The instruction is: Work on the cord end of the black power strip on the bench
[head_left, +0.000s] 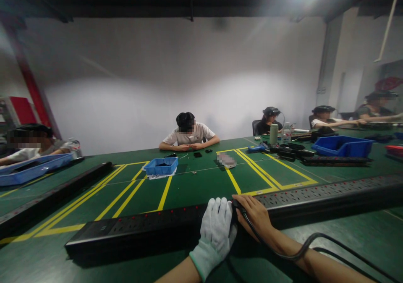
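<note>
A long black power strip (pixel 151 228) with rows of sockets and small red parts runs across the table in front of me. My left hand (pixel 217 228), in a white-grey glove with a green cuff, grips the strip near its middle, fingers over the top and thumb on the near side. Close beside it, my bare right hand (pixel 253 213) is closed on a black plug (pixel 235 203) at the strip's top. From this plug a black cable (pixel 255 232) loops over my right forearm. My fingers partly hide the plug, so I cannot tell whether it is fully in a socket.
Another long strip (pixel 63 188) lies at left. Blue bins (pixel 161 165), (pixel 343 146) and a blue tray (pixel 34 169) stand on the green table (pixel 195 186), marked with yellow tape. A person (pixel 192 134) sits opposite; others sit left and right. A bottle (pixel 273 134) stands farther back.
</note>
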